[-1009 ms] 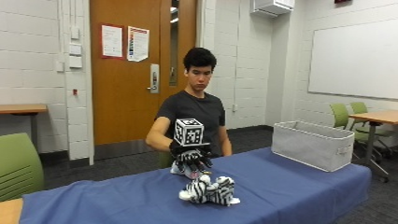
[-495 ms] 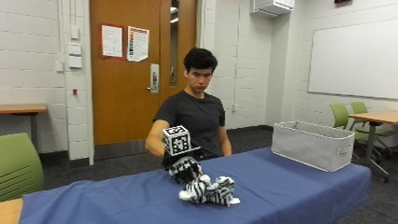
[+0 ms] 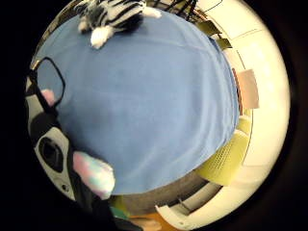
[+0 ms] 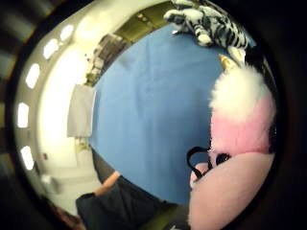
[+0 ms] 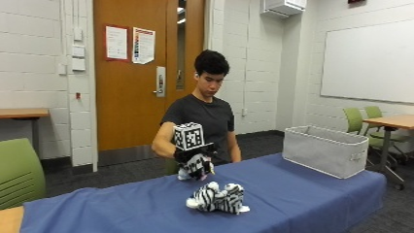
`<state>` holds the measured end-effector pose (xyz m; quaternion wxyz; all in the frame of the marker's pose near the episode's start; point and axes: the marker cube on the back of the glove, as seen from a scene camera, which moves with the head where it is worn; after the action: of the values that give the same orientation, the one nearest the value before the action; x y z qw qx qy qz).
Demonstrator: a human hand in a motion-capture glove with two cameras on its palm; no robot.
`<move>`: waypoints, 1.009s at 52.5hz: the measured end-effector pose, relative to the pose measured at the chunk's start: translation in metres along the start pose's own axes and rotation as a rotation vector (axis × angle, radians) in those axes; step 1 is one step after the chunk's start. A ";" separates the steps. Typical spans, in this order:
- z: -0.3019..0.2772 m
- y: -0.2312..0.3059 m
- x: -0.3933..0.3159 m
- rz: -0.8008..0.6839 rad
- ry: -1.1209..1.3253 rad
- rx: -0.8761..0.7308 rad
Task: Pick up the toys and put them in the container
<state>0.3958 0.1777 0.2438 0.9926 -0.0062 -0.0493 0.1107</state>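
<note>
My gloved right hand (image 5: pixel 192 154) is raised above the blue table (image 5: pixel 304 204) and grips a pink and white plush toy (image 5: pixel 197 168), which hangs below the fingers. The same toy (image 4: pixel 242 120) fills the side of the thumb side palm view, and its pastel tip (image 3: pixel 94 174) shows by the glove in the other palm view. A black and white striped zebra plush (image 5: pixel 216 198) lies on the tablecloth just in front of the hand, also seen as the zebra (image 3: pixel 113 14) and zebra (image 4: pixel 211 24). The grey fabric container (image 5: pixel 324 150) stands at the table's right end, well away from the hand.
Green chairs (image 5: pixel 19 174) stand at the left and behind the container at the right, beside a wooden table (image 5: pixel 388 121). The person's bare left arm rests behind the table edge. Blue cloth stretches between the zebra and the container.
The hand has risen from beside the zebra and drawn back toward the person, carrying the pink and white toy. The zebra has stayed where it lay.
</note>
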 end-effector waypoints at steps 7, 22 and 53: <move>-0.033 -0.005 -0.028 -0.033 0.001 0.011; -0.154 -0.036 -0.147 -0.204 0.043 0.134; -0.254 -0.076 -0.497 -0.687 -0.028 0.165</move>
<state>-0.0444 -0.0062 -0.0556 0.9683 0.0926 -0.0529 -0.2260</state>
